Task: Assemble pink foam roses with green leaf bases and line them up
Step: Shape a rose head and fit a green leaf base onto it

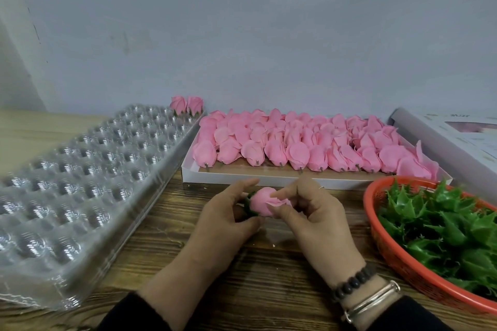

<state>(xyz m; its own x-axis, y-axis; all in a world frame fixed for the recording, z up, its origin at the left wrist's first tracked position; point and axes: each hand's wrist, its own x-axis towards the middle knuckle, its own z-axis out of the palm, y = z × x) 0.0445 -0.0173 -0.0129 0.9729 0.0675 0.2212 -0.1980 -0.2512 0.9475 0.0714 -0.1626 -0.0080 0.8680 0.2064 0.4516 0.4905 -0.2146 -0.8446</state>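
While the left hand (228,212) grips the leaf base (248,205) and the right hand (309,209) pinches a petal of the rose (265,203), above the table's near edge, a hard tug could tear the foam or unseat the base.

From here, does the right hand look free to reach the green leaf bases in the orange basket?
Probably not yet: the right hand pinches the rose. The basket beside it lies open, nothing between.

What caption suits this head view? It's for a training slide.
Both hands hold a pink rose with a green base, between the clear tray and leaf basket.
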